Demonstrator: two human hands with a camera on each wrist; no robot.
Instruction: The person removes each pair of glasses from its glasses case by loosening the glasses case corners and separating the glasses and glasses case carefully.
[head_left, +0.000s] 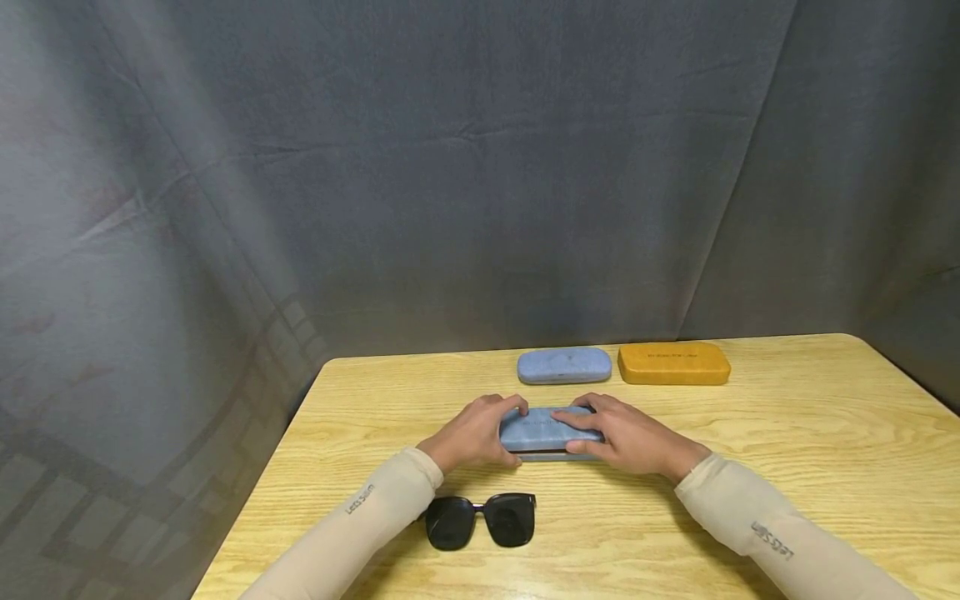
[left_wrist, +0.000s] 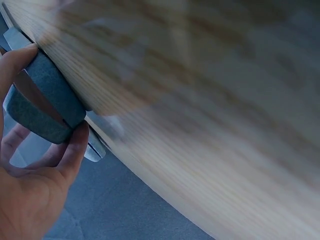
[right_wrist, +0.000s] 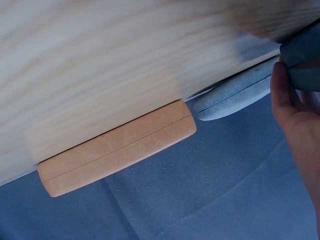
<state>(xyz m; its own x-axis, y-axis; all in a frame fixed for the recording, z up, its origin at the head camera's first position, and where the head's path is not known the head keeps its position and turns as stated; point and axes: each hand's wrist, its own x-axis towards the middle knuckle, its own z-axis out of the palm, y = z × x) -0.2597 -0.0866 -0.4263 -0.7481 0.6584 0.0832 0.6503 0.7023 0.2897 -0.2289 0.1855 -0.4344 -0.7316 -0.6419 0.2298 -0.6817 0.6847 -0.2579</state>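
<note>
On the yellow wood-grained table [head_left: 810,442], our left hand [head_left: 478,429] and right hand [head_left: 633,435] grip opposite ends of a slightly gaping, oblong blue case [head_left: 538,432], presumably for even control.

An oblong grey-blue case [head_left: 543,432], lettered on its lid [head_left: 528,435], stretches between the left hand [head_left: 478,432] and the right hand [head_left: 628,433], its ends in their grip, the lid slightly raised along the near side.

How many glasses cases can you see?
3. A grey-blue, oblong, leather-look case, slightly open, is between the left hand and right hand; a periwinkle, rounded, fabric-look case lies behind it; a mustard-yellow, boxy, leather-look case lies to that one's right.
</note>
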